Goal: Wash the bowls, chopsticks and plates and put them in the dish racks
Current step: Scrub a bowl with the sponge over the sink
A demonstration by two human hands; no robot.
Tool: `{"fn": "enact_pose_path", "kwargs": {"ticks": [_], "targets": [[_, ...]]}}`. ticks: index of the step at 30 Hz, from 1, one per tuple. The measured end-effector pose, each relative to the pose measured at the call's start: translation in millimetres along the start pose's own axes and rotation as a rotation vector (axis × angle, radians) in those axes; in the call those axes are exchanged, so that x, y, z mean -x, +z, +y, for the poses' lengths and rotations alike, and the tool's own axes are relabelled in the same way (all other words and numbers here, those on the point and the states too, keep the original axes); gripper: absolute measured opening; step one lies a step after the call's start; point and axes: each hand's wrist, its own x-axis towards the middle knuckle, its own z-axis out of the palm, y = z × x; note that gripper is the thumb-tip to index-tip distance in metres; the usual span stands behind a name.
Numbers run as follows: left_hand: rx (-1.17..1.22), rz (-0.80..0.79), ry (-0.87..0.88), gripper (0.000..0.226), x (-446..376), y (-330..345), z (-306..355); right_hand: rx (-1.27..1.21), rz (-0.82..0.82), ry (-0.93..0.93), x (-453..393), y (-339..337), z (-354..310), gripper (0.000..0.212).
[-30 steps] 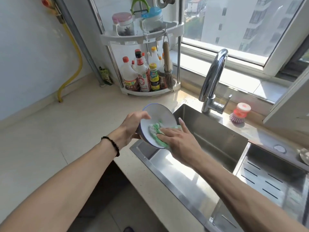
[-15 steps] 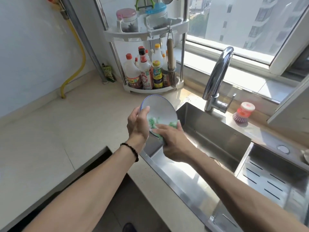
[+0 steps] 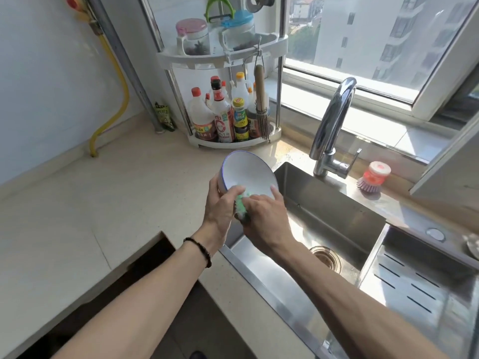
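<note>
A person stands at a steel sink (image 3: 334, 218) set into a pale worktop (image 3: 98, 208). The left hand (image 3: 220, 206) grips a white bowl (image 3: 247, 174) by its near-left rim, tilting it on edge over the sink's back-left corner, with the hollow facing the person. The right hand (image 3: 264, 216) curls its fingers (image 3: 275, 190) around a green sponge (image 3: 241, 203) pressed against the bowl's lower inside, directly beside the left thumb. The bowl lies just beyond both hands.
</note>
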Motion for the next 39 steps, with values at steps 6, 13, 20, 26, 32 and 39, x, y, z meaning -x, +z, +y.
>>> {"fn": "enact_pose_path", "kwargs": {"ticks": [6,13,20,26,32,39], "targets": [[-0.103,0.014,0.082,0.04,-3.8,-18.9,17.8,0.135,-0.393,-0.226,2.8,-26.0,19.5,0.072],[-0.276,0.217,0.179,0.026,-6.0,-14.4,21.4,-0.133,-0.608,0.0,-3.4,-9.7,-20.5,0.09],[-0.481,-0.213,-0.265,0.041,-7.4,-37.8,44.1,0.639,-0.541,-0.497,-13.1,-23.9,26.4,0.078],[-0.371,-0.25,-0.331,0.032,-10.1,-40.2,53.3,0.582,-0.532,-0.551,-32.6,-30.2,31.8,0.083],[-0.362,-0.015,-0.229,0.03,-15.9,-31.7,40.3,0.052,-0.501,-0.349,-8.0,-15.3,22.5,0.055],[-0.54,-0.207,-0.211,0.052,-20.5,-30.5,36.0,0.156,-0.214,-0.448,7.3,-13.8,39.5,0.03]]}}
